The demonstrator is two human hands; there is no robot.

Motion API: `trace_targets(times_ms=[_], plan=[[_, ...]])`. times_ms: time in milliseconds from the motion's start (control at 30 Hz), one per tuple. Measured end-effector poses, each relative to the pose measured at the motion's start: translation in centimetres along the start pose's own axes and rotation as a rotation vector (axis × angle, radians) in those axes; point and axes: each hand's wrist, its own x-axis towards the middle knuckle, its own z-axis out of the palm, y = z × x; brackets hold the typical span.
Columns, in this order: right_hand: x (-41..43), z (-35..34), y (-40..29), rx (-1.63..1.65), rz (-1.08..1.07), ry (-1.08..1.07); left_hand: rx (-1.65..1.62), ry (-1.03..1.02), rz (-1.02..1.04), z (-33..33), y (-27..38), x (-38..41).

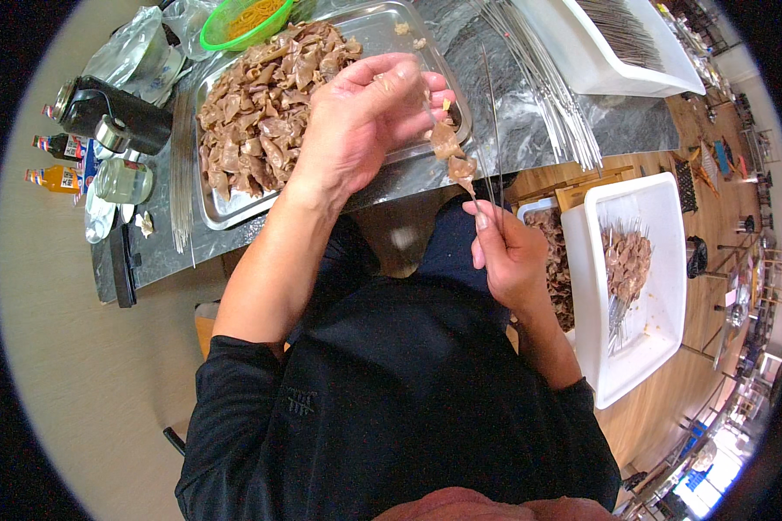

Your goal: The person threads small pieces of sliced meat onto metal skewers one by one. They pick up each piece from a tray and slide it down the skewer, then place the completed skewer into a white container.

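My right hand (511,251) grips several thin metal skewers (493,124) pointing up and away from me. On one of them, two pieces of cooked meat (455,155) are threaded above my fingers. My left hand (375,107) is at the upper end of that skewer, over the tray's near right part, palm partly up and fingers curled. Whether it pinches a piece of meat or the tip is hard to make out. Below and left of it, a heap of sliced brown meat (260,124) fills much of a steel tray (384,18).
Loose skewers (547,98) lie beside a white bin (603,81) of more skewers. Low on my right, another white bin (658,273) holds filled skewers (625,254). A green basket (215,39), black flask (120,114), glass jar (127,182) and bottles (55,178) are at left.
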Motion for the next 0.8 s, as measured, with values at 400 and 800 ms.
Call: trace_targets(times_ms=[400,800], plan=[[-0.6,0.1,-0.6,-0.014,0.04,-0.004,0.006,0.008,-0.07,-0.4,0.1,-0.2],[-0.6,-0.2,-0.6,-0.008,0.037,0.0,-0.077,-0.034,-0.095,-0.2,-0.6,0.0]])
